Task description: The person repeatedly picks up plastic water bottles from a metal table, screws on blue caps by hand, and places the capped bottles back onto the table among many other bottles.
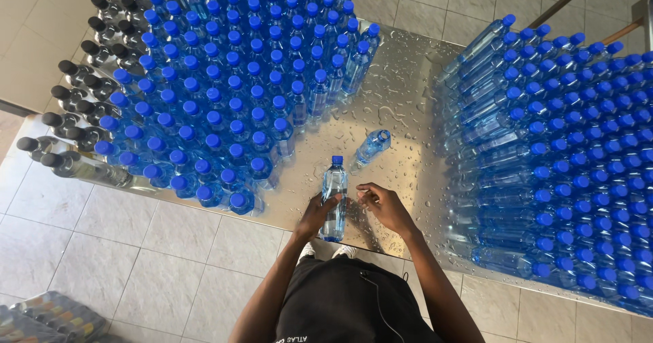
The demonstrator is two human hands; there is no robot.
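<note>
At the near edge of the wet steel table (401, 84), the left hand (317, 215) is gripping an upright capped bottle (334, 197), while the right hand (385, 206) is hovering loosely curled and empty just beside it.

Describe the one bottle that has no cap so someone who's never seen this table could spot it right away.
Start at the wet stainless steel table, in the bare gap between the two big blocks of blue-capped clear plastic bottles. Just beyond the person's right hand stands a lone clear blue-tinted bottle. Unlike the capped bottle at the left hand, its mouth is an open ring with no blue cap.
</note>
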